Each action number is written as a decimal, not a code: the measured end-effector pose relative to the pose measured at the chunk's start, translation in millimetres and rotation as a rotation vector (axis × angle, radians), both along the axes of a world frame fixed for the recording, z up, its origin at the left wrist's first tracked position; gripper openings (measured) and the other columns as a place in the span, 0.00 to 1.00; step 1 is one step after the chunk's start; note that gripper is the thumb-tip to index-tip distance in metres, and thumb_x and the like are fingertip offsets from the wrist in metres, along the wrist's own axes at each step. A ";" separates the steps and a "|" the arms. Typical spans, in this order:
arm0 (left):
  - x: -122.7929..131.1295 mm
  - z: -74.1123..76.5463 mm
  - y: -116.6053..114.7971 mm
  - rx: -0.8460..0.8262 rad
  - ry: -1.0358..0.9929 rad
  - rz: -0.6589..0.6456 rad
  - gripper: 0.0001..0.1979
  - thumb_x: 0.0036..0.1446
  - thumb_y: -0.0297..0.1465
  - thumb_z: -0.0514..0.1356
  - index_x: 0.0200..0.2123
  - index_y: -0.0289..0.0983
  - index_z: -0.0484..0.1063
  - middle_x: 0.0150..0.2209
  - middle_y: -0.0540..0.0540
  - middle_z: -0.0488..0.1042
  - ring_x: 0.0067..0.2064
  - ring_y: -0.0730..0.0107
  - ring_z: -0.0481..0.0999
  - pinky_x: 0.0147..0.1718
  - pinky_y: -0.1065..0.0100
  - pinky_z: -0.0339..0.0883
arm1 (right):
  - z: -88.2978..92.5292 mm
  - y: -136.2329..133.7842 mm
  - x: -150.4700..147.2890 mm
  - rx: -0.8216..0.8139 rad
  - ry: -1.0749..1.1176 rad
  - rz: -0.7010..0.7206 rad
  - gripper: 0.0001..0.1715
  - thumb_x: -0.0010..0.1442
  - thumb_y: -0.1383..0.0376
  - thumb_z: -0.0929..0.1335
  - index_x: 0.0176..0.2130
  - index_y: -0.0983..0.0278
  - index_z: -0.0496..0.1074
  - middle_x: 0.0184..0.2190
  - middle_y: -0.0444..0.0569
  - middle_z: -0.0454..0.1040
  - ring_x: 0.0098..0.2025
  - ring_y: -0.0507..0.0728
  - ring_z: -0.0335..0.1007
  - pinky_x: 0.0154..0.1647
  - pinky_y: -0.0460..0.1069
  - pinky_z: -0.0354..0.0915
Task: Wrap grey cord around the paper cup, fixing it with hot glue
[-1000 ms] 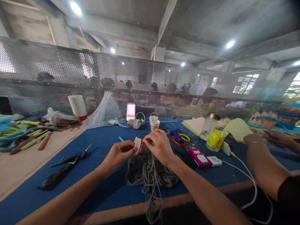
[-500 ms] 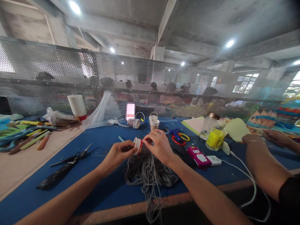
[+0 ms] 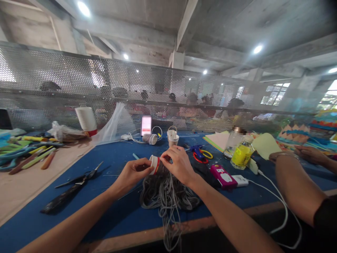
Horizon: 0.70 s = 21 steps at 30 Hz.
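My left hand (image 3: 135, 173) grips the rim of a white paper cup (image 3: 153, 163) with a red band, which lies tilted on its side. At the cup's other end, my right hand (image 3: 177, 163) has its fingers pinched together on grey cord that is wound around the cup. The fingers partly hide the wound part. Below both hands a loose heap of grey cord (image 3: 168, 196) lies on the blue table top, and some strands hang over the front edge.
Black scissors (image 3: 75, 188) lie to the left. Behind the hands stand a small cup with a handle (image 3: 173, 137) and a phone (image 3: 146, 125). To the right are a blue glue gun (image 3: 196, 148), a magenta box (image 3: 223, 176), a yellow bottle (image 3: 241, 154) and a co-worker's arm (image 3: 295, 182).
Almost nothing differs. Both hands keep their hold on the cup and cord, and the view has shifted very slightly.
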<state>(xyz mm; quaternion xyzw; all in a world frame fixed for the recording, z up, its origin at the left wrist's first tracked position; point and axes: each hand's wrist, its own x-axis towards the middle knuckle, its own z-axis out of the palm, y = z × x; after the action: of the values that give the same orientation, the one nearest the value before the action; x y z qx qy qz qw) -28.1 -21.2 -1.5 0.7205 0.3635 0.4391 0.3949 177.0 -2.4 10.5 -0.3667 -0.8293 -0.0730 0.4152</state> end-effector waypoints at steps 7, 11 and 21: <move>0.2 2.0 -1.6 0.002 0.001 -0.008 0.08 0.56 0.33 0.61 0.33 0.35 0.78 0.32 0.47 0.77 0.35 0.66 0.73 0.37 0.68 0.65 | 0.4 -0.5 -0.7 0.000 0.005 -0.004 0.02 0.62 0.66 0.68 0.35 0.61 0.72 0.32 0.43 0.74 0.39 0.53 0.69 0.58 0.54 0.56; 0.2 2.3 -1.4 0.013 0.009 -0.001 0.09 0.56 0.34 0.61 0.32 0.35 0.78 0.31 0.47 0.77 0.35 0.66 0.73 0.36 0.69 0.66 | 0.3 -0.2 -0.7 0.003 0.003 -0.005 0.03 0.62 0.66 0.68 0.35 0.61 0.72 0.33 0.44 0.74 0.39 0.53 0.69 0.57 0.54 0.56; -0.5 1.3 -0.1 0.003 0.010 -0.010 0.08 0.56 0.34 0.61 0.32 0.35 0.77 0.32 0.46 0.76 0.35 0.66 0.73 0.37 0.68 0.66 | 0.3 0.3 -0.9 0.001 -0.004 -0.009 0.02 0.62 0.66 0.68 0.35 0.61 0.72 0.33 0.44 0.74 0.39 0.53 0.70 0.56 0.53 0.57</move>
<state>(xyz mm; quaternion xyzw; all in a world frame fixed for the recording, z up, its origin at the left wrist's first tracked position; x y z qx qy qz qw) -28.6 -21.2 -0.3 0.7251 0.3610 0.4341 0.3943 176.1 -2.1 10.8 -0.3699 -0.8286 -0.0758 0.4132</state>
